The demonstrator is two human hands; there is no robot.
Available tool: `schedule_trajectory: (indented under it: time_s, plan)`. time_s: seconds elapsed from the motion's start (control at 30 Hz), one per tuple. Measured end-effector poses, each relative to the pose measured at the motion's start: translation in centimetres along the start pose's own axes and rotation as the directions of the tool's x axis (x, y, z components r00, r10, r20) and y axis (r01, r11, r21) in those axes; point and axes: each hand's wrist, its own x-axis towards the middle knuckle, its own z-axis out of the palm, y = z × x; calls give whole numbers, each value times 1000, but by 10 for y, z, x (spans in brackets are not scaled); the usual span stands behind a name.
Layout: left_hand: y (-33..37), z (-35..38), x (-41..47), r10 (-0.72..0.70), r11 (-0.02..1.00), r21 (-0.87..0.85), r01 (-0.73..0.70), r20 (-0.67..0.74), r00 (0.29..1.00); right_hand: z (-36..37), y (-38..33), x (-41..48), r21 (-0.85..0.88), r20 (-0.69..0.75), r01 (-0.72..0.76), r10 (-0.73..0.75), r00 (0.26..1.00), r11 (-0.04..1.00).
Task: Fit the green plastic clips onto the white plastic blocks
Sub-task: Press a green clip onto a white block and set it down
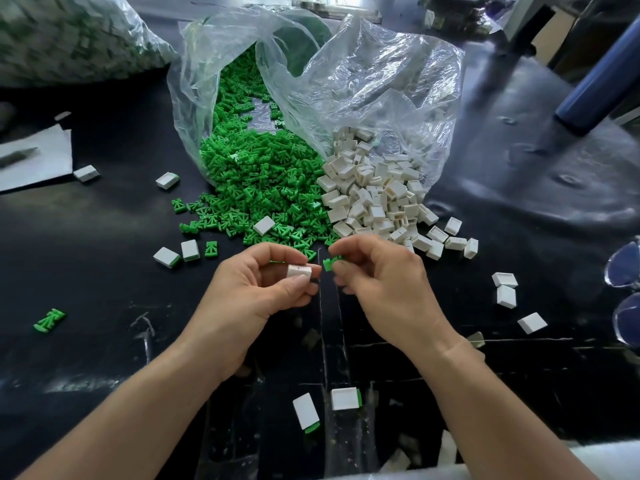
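Left fingers [277, 252] curl round one block [299, 271]. Right fingers [349, 251] pinch one clip [328, 264], held just beside the block and not yet seated in it. Done: a few clipped blocks [344, 398] lie scattered on the surface [104, 237], two of them near me. Left: the clip heap [263, 181] and block heap [377, 199] spilling from their bags [381, 81] — by my judgement, nearly the whole job.

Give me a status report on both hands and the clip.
Left grip pinches white block. Right grip pinches green clip, just apart from the block, not yet fitted. Nothing between them.
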Motion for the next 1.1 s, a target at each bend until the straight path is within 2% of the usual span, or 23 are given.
schedule_trajectory:
  time_s: [0.13, 0.3, 0.5, 0.63, 0.8, 0.87, 0.93, 1.1]
  plan:
    - [0, 0, 0, -24, 995, -102, 23, -11, 1000, 0, -2, -1, 154, 37, 6, -12, 999, 988]
    - [2, 2, -1, -1, 1000, -14, 1, -1, 1000, -1, -6, -3, 203, 45, 33, -43, 998, 979]
    - [1, 2, -1, 50, 997, 53, -50, -5, 999, 0, -6, -4, 134, 63, 87, -96, 993, 987]
    - [0, 2, -2, 109, 980, 169, -110, 14, 994, 0, -5, -5, 52, 79, 120, -124, 989, 991]
    - [2, 2, -2, 126, 979, 163, -125, 4, 992, -1, -4, -3, 139, 111, 0, -16, 994, 990]
    - [3, 2, -2, 132, 978, 165, -131, -1, 991, 0, -4, -3, 82, 127, -5, -5, 992, 997]
    - [2, 2, -1, 120, 980, 160, -119, 1, 993, 0, -4, -4, 18, 136, 38, -41, 990, 999]
    - [3, 2, -3, 21, 995, 96, -25, 37, 999, -1, -6, -4, -13, 161, 94, -91, 983, 995]
